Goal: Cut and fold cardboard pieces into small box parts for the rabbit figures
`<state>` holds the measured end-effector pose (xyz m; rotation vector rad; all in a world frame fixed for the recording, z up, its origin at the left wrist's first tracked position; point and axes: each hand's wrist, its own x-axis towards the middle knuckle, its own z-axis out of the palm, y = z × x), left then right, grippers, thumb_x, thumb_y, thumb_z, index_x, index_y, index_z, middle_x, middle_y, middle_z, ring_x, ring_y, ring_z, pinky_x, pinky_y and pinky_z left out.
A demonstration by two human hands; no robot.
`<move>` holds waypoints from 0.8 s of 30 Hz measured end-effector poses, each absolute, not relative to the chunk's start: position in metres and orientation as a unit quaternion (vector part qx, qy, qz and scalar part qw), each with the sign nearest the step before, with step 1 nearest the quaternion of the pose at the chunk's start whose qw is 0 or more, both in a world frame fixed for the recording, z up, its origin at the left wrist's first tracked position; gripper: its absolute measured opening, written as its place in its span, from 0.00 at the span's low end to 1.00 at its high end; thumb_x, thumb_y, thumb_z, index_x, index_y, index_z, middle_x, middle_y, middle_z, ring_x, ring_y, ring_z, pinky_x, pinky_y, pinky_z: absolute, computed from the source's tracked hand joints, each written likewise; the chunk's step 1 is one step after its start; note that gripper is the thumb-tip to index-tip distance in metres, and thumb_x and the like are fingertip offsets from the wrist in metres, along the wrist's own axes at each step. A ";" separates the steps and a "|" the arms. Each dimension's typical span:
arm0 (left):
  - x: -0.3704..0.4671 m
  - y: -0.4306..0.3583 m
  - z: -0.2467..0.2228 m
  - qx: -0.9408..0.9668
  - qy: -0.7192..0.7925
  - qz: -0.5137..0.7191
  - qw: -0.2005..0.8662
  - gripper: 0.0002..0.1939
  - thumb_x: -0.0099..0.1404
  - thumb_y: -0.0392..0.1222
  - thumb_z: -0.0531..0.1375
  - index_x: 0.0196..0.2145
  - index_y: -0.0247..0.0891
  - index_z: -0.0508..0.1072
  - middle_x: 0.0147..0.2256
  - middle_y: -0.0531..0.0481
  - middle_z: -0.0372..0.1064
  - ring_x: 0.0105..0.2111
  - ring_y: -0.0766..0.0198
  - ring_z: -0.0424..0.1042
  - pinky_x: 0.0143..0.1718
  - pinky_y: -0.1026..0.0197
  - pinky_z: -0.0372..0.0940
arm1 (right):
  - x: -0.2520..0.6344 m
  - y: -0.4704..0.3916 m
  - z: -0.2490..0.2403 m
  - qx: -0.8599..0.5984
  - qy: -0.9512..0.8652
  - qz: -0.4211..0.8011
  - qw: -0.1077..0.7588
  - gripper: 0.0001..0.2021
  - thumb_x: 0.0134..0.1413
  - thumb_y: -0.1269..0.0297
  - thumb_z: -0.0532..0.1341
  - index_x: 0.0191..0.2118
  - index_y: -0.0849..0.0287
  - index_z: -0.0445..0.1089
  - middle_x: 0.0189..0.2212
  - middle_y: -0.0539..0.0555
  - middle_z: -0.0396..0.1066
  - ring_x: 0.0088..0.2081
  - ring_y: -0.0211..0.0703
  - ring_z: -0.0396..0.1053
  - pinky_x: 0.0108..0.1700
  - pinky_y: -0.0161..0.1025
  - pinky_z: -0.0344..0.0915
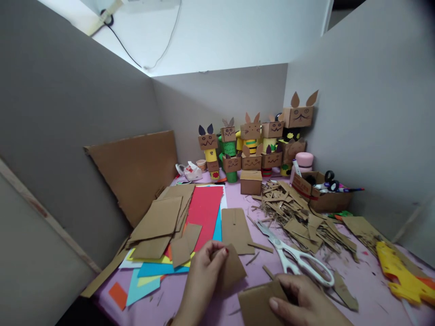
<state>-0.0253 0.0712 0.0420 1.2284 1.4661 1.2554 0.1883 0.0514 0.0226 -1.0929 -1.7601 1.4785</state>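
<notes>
My left hand (208,268) pinches a small brown cardboard piece (233,269) by its upper left edge, thumb on top. In my right hand (299,296) is another square cardboard piece (258,302), gripped at its right side near the bottom of the view. The two pieces are close together but apart. White-handled scissors (294,256) lie on the table just beyond my right hand, blades pointing away to the left. A flat cardboard panel (236,231) with a short slit rests ahead of my left hand.
Cardboard sheets (156,222) and coloured paper (205,203) are stacked left. Scraps (288,208) heap up right of centre, before a tool box (319,194). A yellow glue gun (401,274) lies far right. Several cardboard animal figures (251,131) stand at the back, between grey partitions (217,95).
</notes>
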 end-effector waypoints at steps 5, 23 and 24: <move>-0.020 0.073 0.042 0.383 0.522 0.566 0.511 0.11 0.56 0.45 0.60 0.35 0.37 0.69 0.29 0.49 0.74 0.28 0.62 0.72 0.31 0.63 0.64 | 0.189 0.052 0.020 -0.429 -0.692 0.505 0.288 0.13 0.47 0.54 0.59 0.23 0.59 0.64 0.20 0.47 0.61 0.25 0.39 0.57 0.26 0.33 0.52; -0.008 0.047 0.042 0.658 0.415 0.596 0.200 0.11 0.56 0.33 0.61 0.25 0.48 0.79 0.28 0.47 0.77 0.36 0.54 0.71 0.48 0.51 0.59 | 0.185 0.057 0.016 -0.485 -0.713 0.415 0.291 0.23 0.57 0.43 0.43 0.22 0.55 0.50 0.20 0.45 0.49 0.26 0.40 0.53 0.28 0.35 0.51; -0.006 0.044 0.041 0.662 0.407 0.603 0.182 0.11 0.56 0.34 0.61 0.26 0.50 0.79 0.28 0.48 0.77 0.35 0.54 0.71 0.49 0.50 0.59 | 0.186 0.058 0.016 -0.496 -0.697 0.409 0.317 0.23 0.57 0.43 0.44 0.22 0.55 0.52 0.20 0.45 0.50 0.26 0.40 0.54 0.28 0.35 0.52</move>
